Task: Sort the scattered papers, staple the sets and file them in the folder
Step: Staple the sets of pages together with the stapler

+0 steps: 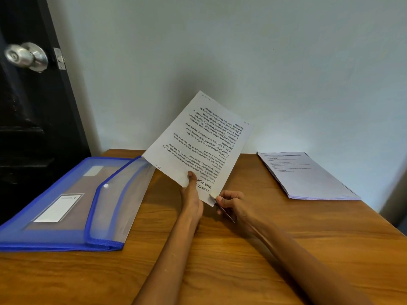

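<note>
Stapling 1 set: left hand (pixel 191 195) pinching the raised papers (pixel 198 142), right hand (pixel 231 204) curled round the stapler (pixel 222 209) at the corner; next, squeezing, then filing in the folder (pixel 66 201).

The left hand (pixel 191 194) pinches a printed sheet (pixel 198 146) at its near edge, thumb on top, holding it tilted up off the desk (pixel 242 249). The right hand (pixel 231 205) grips a stapler (pixel 222 209) at the sheet's near corner. A blue folder (pixel 66 205) lies at left, flap closed. A paper stack (pixel 308 175) lies at right. A dark door (pixel 33 106) with a knob (pixel 26 56) stands at far left.
</note>
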`<state>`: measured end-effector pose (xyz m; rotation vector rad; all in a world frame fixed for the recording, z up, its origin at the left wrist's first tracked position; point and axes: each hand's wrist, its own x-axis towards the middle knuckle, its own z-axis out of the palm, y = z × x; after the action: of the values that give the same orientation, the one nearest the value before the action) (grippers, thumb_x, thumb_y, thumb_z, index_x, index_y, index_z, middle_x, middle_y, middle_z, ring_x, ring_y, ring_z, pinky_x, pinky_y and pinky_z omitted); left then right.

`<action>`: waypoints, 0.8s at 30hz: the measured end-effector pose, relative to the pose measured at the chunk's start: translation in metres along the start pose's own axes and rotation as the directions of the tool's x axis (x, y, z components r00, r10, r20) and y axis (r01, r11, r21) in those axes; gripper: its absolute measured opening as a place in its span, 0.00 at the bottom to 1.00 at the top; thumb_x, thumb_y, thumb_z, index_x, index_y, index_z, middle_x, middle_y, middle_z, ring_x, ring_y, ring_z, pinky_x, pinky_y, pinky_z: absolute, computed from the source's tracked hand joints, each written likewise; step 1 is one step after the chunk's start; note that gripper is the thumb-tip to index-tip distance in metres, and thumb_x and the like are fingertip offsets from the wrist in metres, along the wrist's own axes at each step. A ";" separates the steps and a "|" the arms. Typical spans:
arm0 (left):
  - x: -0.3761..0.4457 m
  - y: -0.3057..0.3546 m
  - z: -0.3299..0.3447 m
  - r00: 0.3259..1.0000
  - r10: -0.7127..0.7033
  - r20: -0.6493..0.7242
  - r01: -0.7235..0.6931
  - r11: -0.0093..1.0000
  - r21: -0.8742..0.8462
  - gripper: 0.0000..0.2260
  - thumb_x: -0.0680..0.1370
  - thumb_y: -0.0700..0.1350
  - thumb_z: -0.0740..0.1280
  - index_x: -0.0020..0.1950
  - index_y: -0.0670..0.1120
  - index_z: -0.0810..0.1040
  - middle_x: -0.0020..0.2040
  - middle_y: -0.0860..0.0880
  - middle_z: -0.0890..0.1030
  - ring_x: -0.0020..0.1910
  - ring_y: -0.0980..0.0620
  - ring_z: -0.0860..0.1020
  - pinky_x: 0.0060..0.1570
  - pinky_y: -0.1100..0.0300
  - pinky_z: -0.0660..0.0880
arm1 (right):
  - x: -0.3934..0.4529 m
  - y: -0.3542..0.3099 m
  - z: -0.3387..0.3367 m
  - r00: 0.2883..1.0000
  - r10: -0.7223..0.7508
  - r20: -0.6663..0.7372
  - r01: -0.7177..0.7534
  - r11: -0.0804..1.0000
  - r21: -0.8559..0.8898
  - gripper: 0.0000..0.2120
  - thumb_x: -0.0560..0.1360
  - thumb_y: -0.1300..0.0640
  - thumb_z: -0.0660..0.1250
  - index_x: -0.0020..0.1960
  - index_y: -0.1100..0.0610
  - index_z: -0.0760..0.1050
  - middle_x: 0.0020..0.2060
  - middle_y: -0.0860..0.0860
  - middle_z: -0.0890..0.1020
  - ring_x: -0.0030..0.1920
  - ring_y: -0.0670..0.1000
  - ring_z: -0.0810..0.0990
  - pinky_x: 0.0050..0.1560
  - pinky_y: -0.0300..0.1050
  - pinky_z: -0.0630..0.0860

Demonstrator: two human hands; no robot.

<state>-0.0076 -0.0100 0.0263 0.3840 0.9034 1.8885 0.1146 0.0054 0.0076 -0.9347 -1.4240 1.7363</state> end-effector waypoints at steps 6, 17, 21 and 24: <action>0.000 0.002 -0.002 0.996 -0.052 0.071 0.051 0.998 0.028 0.13 0.79 0.44 0.61 0.64 0.46 0.70 0.54 0.45 0.79 0.44 0.49 0.79 0.45 0.52 0.77 | -0.001 -0.002 -0.003 1.000 0.030 -0.006 -0.030 1.000 0.001 0.07 0.77 0.65 0.61 0.45 0.64 0.78 0.39 0.56 0.81 0.32 0.48 0.76 0.39 0.47 0.77; 0.001 0.007 -0.021 0.931 -0.294 0.215 0.155 0.853 0.499 0.24 0.67 0.34 0.74 0.62 0.41 0.74 0.54 0.43 0.81 0.53 0.45 0.80 0.43 0.57 0.80 | 0.004 -0.012 -0.020 0.998 0.045 -0.046 -0.054 0.974 -0.221 0.08 0.78 0.63 0.61 0.44 0.61 0.78 0.38 0.57 0.80 0.34 0.49 0.78 0.54 0.57 0.76; 0.002 0.000 -0.019 0.945 -0.279 0.173 0.166 0.861 0.482 0.22 0.67 0.33 0.73 0.60 0.39 0.75 0.54 0.41 0.80 0.53 0.44 0.79 0.45 0.54 0.80 | 0.003 -0.012 -0.016 0.996 0.047 -0.071 -0.065 0.955 -0.289 0.10 0.78 0.62 0.60 0.41 0.60 0.77 0.32 0.56 0.79 0.35 0.51 0.78 0.48 0.51 0.74; 0.001 -0.002 -0.021 0.946 -0.274 0.172 0.162 0.862 0.480 0.20 0.68 0.32 0.72 0.58 0.39 0.75 0.55 0.40 0.80 0.53 0.44 0.79 0.47 0.53 0.80 | 0.003 -0.009 -0.015 0.993 0.055 -0.106 -0.086 0.947 -0.309 0.09 0.78 0.61 0.61 0.45 0.62 0.78 0.33 0.56 0.79 0.36 0.51 0.77 0.46 0.48 0.72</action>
<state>-0.0197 -0.0171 0.0103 0.7437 1.1783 1.3703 0.1269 0.0169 0.0142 -1.2345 -1.6497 1.5165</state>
